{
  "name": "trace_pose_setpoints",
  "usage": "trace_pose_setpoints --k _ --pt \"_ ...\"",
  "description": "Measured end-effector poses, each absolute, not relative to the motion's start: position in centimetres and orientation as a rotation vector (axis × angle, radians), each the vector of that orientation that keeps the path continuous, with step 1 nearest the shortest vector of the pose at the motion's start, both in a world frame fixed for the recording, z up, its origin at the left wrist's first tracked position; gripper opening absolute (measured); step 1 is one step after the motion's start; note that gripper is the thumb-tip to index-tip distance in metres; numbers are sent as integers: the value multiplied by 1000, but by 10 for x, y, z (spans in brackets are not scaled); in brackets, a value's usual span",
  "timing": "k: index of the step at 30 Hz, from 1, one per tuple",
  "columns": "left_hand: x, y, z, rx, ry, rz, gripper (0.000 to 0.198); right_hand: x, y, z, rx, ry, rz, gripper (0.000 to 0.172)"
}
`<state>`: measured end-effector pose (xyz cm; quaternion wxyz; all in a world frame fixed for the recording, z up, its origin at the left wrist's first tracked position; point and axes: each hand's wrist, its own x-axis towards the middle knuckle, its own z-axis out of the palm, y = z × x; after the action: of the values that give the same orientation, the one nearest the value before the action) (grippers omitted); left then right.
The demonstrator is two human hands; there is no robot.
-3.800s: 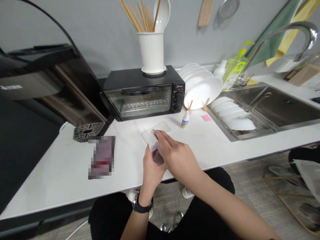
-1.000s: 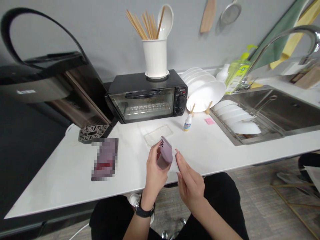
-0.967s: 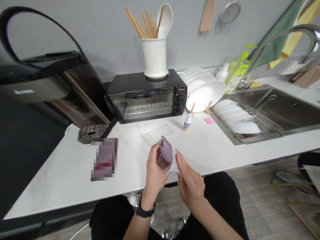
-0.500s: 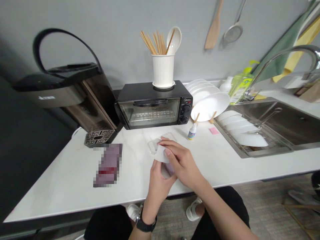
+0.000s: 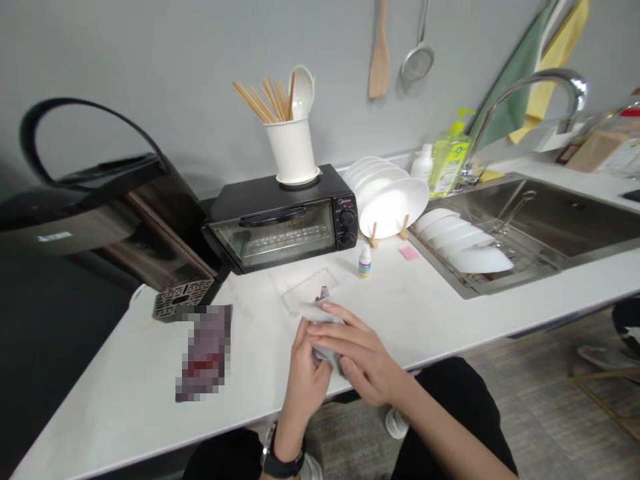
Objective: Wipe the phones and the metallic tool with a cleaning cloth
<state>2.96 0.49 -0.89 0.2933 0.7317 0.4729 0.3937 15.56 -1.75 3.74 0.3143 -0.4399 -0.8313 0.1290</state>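
Both hands are together over the counter's front part. My left hand (image 5: pixel 306 373), with a black watch on its wrist, is wrapped round a small greyish object that is mostly hidden. My right hand (image 5: pixel 363 353) presses a thin white cloth or tissue (image 5: pixel 320 313) over that object, its fingers laid across it. Just beyond the hands lies a clear shallow tray (image 5: pixel 305 288), with a small purple piece (image 5: pixel 324 292) showing near it. A small white bottle (image 5: pixel 365 262) with a blue and yellow label stands upright to the right.
A pixelated purple item (image 5: pixel 205 353) lies at left, before a dark dispenser (image 5: pixel 165 233). Behind are a black toaster oven (image 5: pixel 280 227), a utensil holder (image 5: pixel 293 150) and racked plates (image 5: pixel 393 207). A pink note (image 5: pixel 409 253) lies near the sink (image 5: pixel 550 233), which holds white dishes.
The view has shifted, and the hands are slightly lower in it. My right hand has moved from the cloth's upper edge to lie across it. More of the clear tray shows.
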Motion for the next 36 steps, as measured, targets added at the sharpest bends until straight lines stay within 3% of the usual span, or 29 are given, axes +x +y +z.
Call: trace_pose_setpoints --k 5,10,17,23,36 --pt "26 4 -19 1806 1374 1057 36 171 8 63 -1229 -2072 303 41" --pt "28 8 -16 1670 1465 1019 20 182 24 49 -1261 -1925 385 27" --pt "52 -14 7 1940 1458 880 62 185 15 14 -1640 -1488 424 30" --pt "42 -15 5 2078 1406 783 53 194 -5 8 -1777 -1521 413 33" --pt "10 3 9 2151 1249 783 74 138 -25 3 -1783 -1949 142 40"
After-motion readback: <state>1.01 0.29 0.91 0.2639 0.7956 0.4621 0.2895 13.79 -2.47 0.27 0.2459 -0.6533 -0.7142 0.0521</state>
